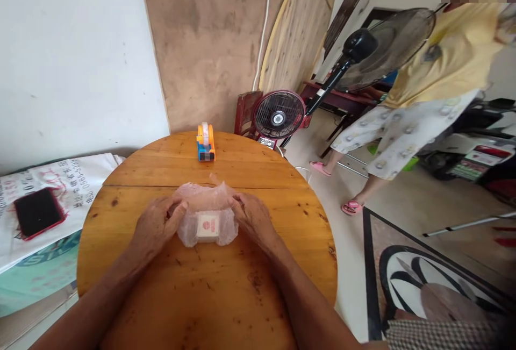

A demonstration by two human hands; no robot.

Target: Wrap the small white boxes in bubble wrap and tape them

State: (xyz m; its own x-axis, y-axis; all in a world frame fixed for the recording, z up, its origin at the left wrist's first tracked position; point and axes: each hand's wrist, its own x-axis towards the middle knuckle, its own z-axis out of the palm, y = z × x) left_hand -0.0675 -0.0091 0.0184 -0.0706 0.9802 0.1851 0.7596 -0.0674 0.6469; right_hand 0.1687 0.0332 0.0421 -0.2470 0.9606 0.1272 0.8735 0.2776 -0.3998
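Note:
A small pale box (208, 226) with red print lies on a sheet of pinkish translucent wrap (201, 197) on the round wooden table (133, 205). The wrap spreads out behind the box and to both sides of it. At the wrap's left edge, my left hand (160, 222) is closed, pinching the film between thumb and fingers. My right hand (253, 215) pinches the opposite edge, its fingertips partly hidden. Neither hand touches the box.
An orange and blue tape dispenser (206, 144) stands near the table's far edge. At left, a phone (39, 213) lies on a white printed bag (84, 178). Beyond the table are a fan (279, 115) and a person in yellow (447, 65) at right.

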